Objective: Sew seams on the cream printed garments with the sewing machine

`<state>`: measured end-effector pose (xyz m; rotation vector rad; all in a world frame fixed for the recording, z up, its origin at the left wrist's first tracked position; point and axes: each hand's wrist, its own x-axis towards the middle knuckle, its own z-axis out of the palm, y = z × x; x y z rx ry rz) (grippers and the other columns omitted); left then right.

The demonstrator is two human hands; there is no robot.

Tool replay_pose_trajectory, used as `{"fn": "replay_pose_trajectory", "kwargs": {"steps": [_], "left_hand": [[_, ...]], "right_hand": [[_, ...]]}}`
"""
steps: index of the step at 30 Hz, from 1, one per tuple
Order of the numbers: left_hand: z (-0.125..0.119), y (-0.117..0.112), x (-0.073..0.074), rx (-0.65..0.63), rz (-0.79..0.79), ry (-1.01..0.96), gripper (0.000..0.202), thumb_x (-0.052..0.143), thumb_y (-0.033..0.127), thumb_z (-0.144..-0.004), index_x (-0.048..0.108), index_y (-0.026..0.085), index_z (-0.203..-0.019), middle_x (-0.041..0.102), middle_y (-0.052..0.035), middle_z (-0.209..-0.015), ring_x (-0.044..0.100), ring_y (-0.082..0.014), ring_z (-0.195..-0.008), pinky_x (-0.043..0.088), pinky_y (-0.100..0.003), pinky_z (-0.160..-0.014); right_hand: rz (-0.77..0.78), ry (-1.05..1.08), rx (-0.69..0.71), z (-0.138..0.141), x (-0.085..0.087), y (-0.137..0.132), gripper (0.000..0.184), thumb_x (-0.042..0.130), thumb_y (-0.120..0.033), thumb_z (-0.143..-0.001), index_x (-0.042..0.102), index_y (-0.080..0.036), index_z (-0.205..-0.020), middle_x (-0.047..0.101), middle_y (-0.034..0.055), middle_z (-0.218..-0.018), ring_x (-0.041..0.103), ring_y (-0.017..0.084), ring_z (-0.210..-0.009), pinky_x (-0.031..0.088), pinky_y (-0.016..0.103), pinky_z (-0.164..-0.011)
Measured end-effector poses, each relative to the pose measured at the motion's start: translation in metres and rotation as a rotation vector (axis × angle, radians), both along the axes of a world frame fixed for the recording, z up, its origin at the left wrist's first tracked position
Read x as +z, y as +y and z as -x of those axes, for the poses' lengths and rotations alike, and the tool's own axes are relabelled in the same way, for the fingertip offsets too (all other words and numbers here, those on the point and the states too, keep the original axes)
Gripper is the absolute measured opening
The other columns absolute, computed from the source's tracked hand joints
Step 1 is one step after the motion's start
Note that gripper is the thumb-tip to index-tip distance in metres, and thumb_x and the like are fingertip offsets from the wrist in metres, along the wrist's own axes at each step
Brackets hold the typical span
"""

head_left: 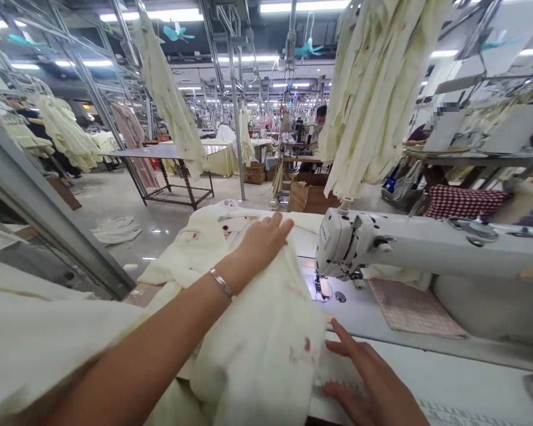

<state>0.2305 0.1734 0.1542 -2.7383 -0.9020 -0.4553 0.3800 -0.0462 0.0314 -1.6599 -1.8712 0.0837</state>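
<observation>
A bunched cream garment [253, 343] fills the lower middle of the view, with small red marks on its cloth. My left hand [262, 239] lies flat on top of it, fingers apart, with a silver bangle [221, 283] on the wrist. My right hand [359, 373] rests spread at the garment's right edge, on the white sewing table [426, 370], touching or nearly touching the cloth. Just beyond it stands the white sewing machine [342, 248], its needle and presser foot [322, 287] above the plate with no cloth under them.
A pink mat [415, 307] lies right of the needle, and a red-checked cloth [466, 201] sits behind the machine arm. Cream garments [377, 89] hang overhead. A grey metal rail [48, 207] runs along the left. Farther off are cardboard boxes [313, 198] and a seated co-worker [320, 118].
</observation>
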Motion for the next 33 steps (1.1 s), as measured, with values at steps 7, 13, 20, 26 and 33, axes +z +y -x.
{"fn": "replay_pose_trajectory", "kwargs": {"steps": [7,13,20,26,33], "left_hand": [[-0.021,-0.015,-0.077,-0.264,0.301,0.141,0.016,0.064,0.027,-0.080,0.061,0.023,-0.095,0.063,-0.0002,-0.090,0.060,-0.0183,-0.082,0.045,-0.031,-0.072],[-0.023,-0.021,-0.106,-0.401,0.354,0.123,0.008,0.065,0.027,-0.079,0.061,0.024,-0.087,0.058,0.0015,-0.087,0.055,-0.0163,-0.084,0.042,-0.032,-0.080],[-0.012,-0.027,-0.132,-0.459,0.280,-0.101,0.014,0.041,0.007,-0.087,0.050,0.018,-0.082,0.060,-0.0022,-0.092,0.053,-0.0139,-0.087,0.033,-0.038,-0.099],[-0.007,-0.030,-0.137,-0.523,0.162,-0.432,0.018,0.037,0.004,-0.086,0.044,0.019,-0.079,0.064,0.0006,-0.084,0.058,-0.0101,-0.079,0.029,-0.043,-0.104],[-0.005,-0.034,-0.137,-0.533,0.130,-0.379,0.021,0.035,0.000,-0.084,0.043,0.019,-0.077,0.063,0.0010,-0.081,0.059,-0.0102,-0.080,0.027,-0.044,-0.106]], "right_hand": [[0.072,-0.178,0.122,-0.010,-0.011,0.009,0.015,0.054,-0.021,-0.084,0.056,-0.025,-0.099,0.061,-0.0008,-0.073,0.057,0.016,-0.068,0.043,0.029,-0.060],[0.143,-0.143,0.090,-0.001,-0.020,0.024,0.010,0.059,-0.022,-0.081,0.058,-0.026,-0.091,0.060,-0.0014,-0.075,0.055,0.016,-0.071,0.036,0.030,-0.066],[0.077,-0.139,0.022,0.003,-0.016,0.021,0.023,0.044,-0.040,-0.091,0.060,-0.024,-0.094,0.063,-0.0004,-0.072,0.056,0.017,-0.068,0.034,0.030,-0.064],[0.275,0.137,-0.117,0.043,-0.014,0.020,0.038,0.054,-0.054,-0.080,0.054,-0.022,-0.059,0.059,-0.0030,-0.053,0.052,0.014,-0.048,0.027,0.026,-0.049],[0.375,1.132,-0.173,0.067,-0.006,0.016,0.035,0.056,-0.043,-0.076,0.031,-0.022,-0.062,0.034,-0.0081,-0.051,0.034,0.007,-0.044,0.030,0.018,-0.043]]}}
